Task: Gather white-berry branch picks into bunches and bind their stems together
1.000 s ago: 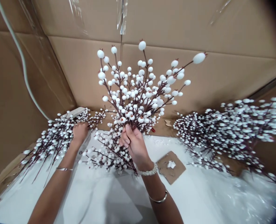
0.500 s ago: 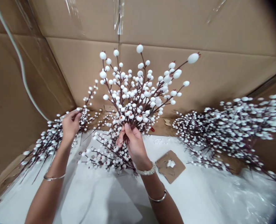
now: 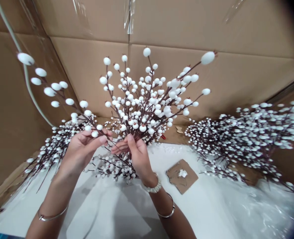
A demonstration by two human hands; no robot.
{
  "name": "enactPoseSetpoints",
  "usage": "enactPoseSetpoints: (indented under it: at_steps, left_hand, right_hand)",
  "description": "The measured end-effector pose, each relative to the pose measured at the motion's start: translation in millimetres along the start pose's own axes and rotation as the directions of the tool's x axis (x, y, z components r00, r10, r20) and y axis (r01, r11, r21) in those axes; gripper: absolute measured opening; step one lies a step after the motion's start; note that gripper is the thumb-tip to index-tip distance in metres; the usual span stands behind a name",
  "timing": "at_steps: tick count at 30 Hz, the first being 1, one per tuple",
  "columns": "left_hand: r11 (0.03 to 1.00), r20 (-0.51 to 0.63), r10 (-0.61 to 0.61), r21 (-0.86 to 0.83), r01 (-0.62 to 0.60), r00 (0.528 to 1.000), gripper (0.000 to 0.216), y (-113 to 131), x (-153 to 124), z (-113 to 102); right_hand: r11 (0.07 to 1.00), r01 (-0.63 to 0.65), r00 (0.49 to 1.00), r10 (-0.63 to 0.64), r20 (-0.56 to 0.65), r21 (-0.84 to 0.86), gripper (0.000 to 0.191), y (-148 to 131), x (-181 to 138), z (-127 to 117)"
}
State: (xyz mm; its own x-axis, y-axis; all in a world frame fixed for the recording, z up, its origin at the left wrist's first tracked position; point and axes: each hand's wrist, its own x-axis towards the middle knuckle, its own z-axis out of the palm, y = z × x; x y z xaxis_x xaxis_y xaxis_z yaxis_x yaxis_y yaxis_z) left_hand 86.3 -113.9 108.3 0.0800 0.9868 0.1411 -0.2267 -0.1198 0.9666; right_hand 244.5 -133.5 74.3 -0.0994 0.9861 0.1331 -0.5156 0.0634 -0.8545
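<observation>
My right hand grips the stems of an upright bunch of white-berry sprigs that fans out above it. My left hand pinches the stem of a single white-berry sprig, which slants up and to the left. The two hands sit close together, fingertips almost touching, above a small heap of berry sprigs lying on the white sheet.
A pile of berry sprigs lies at the left, a larger pile at the right. A brown cardboard scrap rests on the white sheet. Cardboard walls enclose the back and left, with a pale cable running down.
My left hand left the left pile with one sprig and carried it right, up to the bunch. My right hand kept hold of the bunch, which shifted slightly.
</observation>
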Motion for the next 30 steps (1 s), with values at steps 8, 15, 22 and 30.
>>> enactPoseSetpoints:
  at_steps: [8,15,22,30]
  left_hand:
    - [0.984,0.043,0.013,0.175,-0.020,0.999,0.019,-12,1,-4]
    - [0.951,0.039,0.140,0.273,-0.146,0.989,0.018,-8,2,9]
    - [0.904,0.024,0.241,0.357,-0.233,0.970,0.041,-17,17,-1]
    - [0.520,-0.045,0.015,0.854,0.031,0.999,0.035,-71,95,-84]
  right_hand:
    - [0.985,0.017,0.991,0.007,0.135,-0.171,0.048,4,-11,3]
    - [0.976,0.008,0.993,0.018,0.116,-0.216,0.054,4,-7,0]
    - [0.996,-0.093,0.992,0.093,0.082,-0.010,0.043,11,1,-2]
    - [0.992,-0.003,0.998,0.011,-0.069,0.123,0.043,3,13,-19]
